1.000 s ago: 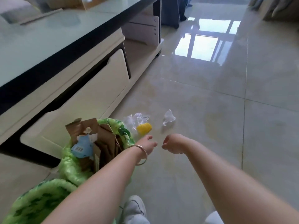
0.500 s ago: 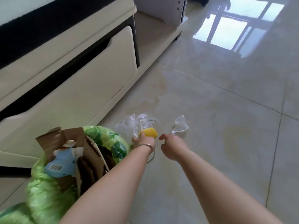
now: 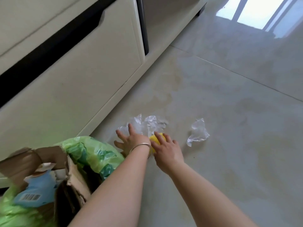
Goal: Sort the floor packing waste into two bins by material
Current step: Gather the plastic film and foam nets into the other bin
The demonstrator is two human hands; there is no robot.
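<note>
Crumpled clear plastic film [image 3: 151,122] lies on the tiled floor beside the cabinet base. My left hand [image 3: 131,140], with a metal bangle on the wrist, rests spread on its near edge, fingers apart. A small yellow ribbed piece [image 3: 155,140] sits just under the film, and my right hand [image 3: 167,149] lies on top of it with fingers apart. A second clear plastic scrap [image 3: 197,132] lies alone to the right. A bin lined with a green bag [image 3: 91,153] at lower left holds torn brown cardboard [image 3: 49,158] and a blue label.
A cream cabinet [image 3: 73,76] with a dark handle slot runs along the left, its plinth close behind the film. Glossy tiles [image 3: 237,112] stretch to the right and far side, with a window reflection at top right.
Both hands reached forward and down to the floor. The left hand now lies open on the clear film and the right hand has come onto the yellow piece. The camera leaned in closer.
</note>
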